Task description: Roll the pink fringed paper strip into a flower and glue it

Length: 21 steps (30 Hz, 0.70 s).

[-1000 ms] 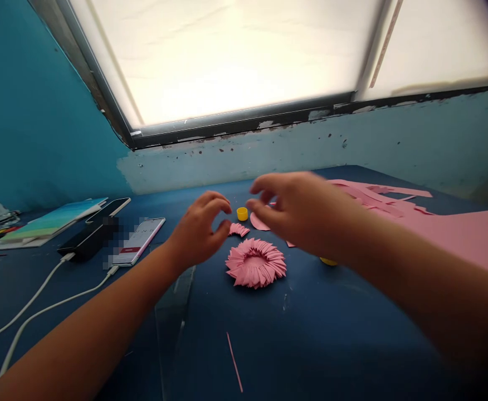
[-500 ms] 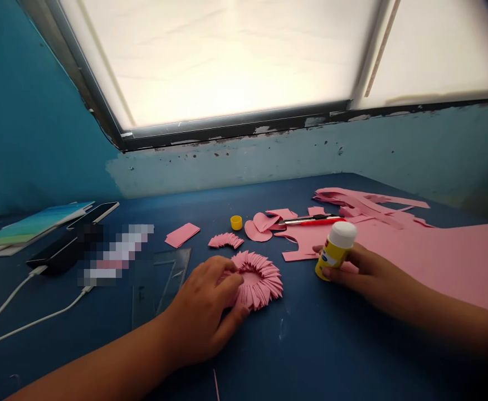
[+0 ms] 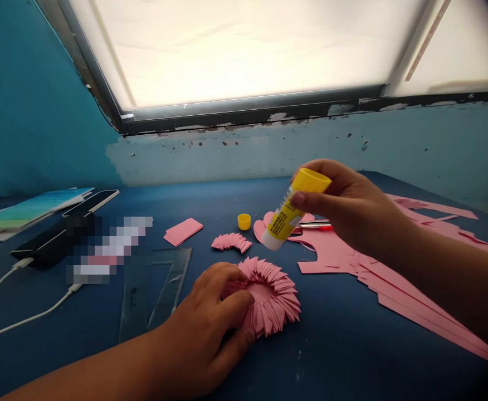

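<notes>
left hand (image 3: 202, 328) curled w/ fingers gripping near-left edge of pink folded-paper ring (image 3: 275, 301); right hand (image 3: 348, 206) closed on tilted glue stick (image 3: 291, 207), held in air, far right of ring.

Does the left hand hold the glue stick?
No, the right hand holds the glue stick; the left hand rests on the pink paper ring.

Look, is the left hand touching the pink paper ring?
Touching. The head view shows the left hand with its fingers pressed on the pink paper ring, curled over its near edge.
</notes>
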Each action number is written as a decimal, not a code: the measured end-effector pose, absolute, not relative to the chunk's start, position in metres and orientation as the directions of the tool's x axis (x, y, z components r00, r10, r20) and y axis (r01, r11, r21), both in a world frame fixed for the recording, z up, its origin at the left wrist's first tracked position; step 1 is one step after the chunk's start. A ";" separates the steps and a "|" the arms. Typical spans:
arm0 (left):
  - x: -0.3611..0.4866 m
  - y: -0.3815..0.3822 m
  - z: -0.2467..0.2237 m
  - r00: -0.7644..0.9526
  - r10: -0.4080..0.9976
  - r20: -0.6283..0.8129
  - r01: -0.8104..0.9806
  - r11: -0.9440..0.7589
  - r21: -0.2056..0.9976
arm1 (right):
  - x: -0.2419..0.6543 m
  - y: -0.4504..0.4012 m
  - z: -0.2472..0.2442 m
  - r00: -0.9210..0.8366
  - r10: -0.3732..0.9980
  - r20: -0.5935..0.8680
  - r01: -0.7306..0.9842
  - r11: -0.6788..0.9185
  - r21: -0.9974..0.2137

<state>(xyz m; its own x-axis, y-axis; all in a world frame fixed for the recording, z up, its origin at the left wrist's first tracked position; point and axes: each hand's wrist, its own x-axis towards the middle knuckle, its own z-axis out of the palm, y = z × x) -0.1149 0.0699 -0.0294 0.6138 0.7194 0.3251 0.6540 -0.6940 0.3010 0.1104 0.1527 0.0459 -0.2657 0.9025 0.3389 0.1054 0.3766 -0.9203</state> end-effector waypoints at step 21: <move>-0.112 0.078 -0.022 0.670 0.712 0.208 0.631 -0.695 0.344 | 0.060 0.160 0.001 -0.532 0.812 0.241 0.020 0.297 -0.955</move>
<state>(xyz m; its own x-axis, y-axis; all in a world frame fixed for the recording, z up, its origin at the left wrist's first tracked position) -0.1124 0.0778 -0.0225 0.6703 0.7122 0.2083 0.6313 -0.6949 0.3443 0.0596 0.1601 0.0012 -0.5322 0.8116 0.2410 0.0202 0.2967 -0.9547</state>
